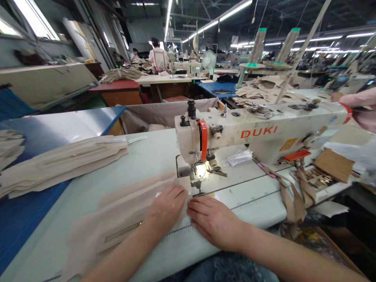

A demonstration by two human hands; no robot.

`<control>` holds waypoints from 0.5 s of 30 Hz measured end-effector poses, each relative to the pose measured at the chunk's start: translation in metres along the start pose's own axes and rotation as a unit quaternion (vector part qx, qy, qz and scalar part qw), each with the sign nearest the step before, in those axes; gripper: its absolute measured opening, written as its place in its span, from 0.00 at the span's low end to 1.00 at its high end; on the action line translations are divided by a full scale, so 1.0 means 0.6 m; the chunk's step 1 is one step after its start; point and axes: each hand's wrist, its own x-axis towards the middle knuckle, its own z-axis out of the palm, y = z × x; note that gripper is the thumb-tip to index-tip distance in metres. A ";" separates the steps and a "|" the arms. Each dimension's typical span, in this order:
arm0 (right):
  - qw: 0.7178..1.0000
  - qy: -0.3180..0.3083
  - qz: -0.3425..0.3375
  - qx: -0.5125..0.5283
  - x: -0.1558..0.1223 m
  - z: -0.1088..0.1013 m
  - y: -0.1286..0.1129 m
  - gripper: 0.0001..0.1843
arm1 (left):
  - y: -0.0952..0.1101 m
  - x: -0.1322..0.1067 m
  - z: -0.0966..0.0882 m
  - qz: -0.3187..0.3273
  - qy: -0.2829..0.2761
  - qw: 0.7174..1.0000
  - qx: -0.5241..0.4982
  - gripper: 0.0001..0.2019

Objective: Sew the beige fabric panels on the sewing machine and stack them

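A beige fabric panel (126, 211) with a zipped slit lies on the sewing machine's pale table, its right end close to the needle and presser foot. My left hand (167, 205) rests on top of the panel with its fingers lying fairly flat, pointing at the needle. At the panel's right edge is my right hand (216, 221), its fingers together and bent over the edge; the thumb is hidden beneath. Just beyond both hands stands the white sewing machine (261, 127), with its lamp lit over the needle plate.
A stack of beige panels (67, 160) lies at the left across a blue table (26, 223). Pink-handled scissors (266, 169), fabric strips (290, 196) and a parts tray (323, 178) are at the right. Ahead, a person (158, 58) sits; a pink sleeve (361, 103) shows at right.
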 end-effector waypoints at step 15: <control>1.000 0.000 0.007 0.010 0.001 -0.002 -0.003 0.14 | 0.004 0.004 0.002 0.019 0.040 0.999 0.007 0.11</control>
